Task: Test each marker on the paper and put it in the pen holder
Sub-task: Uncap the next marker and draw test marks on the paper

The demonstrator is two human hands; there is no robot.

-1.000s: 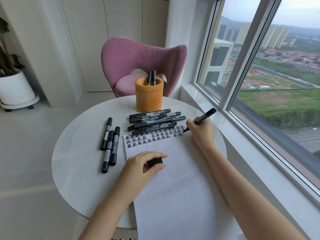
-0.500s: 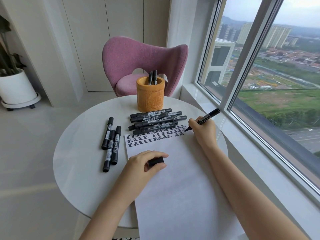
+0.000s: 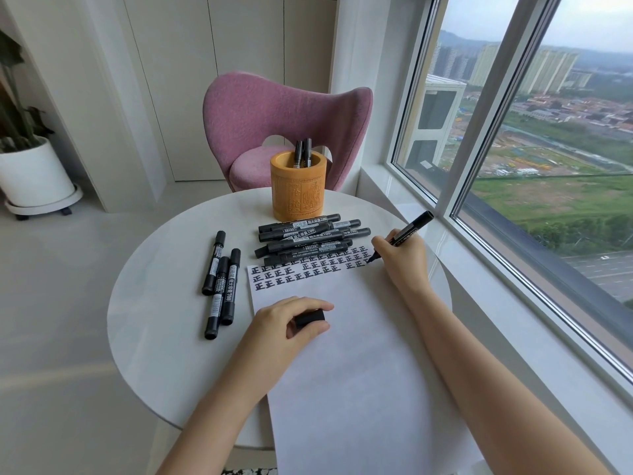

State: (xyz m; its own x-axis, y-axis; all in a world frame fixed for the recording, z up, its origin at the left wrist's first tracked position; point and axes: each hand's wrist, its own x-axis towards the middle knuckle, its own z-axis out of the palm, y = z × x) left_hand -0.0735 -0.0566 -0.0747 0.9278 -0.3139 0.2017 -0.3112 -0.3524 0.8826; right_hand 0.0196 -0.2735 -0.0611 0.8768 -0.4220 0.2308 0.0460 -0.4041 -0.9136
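My right hand (image 3: 402,257) grips an uncapped black marker (image 3: 409,231), its tip touching the top right corner of the white paper (image 3: 342,354), which carries rows of black test marks along its top edge. On the sheet, my left hand (image 3: 291,320) pinches the marker's black cap (image 3: 310,318). An orange pen holder (image 3: 297,188) stands at the table's far side with two markers (image 3: 303,152) in it. Several capped markers (image 3: 305,236) lie piled in front of the holder. Three more markers (image 3: 221,279) lie left of the paper.
The round white table (image 3: 164,303) stands beside a window sill (image 3: 479,286) on the right. A pink chair (image 3: 284,121) is behind the table. A white plant pot (image 3: 34,176) sits on the floor at the left.
The marker tip has shifted slightly along the top right corner of the paper, adding to the marks there. My left hand with the cap has stayed in place.
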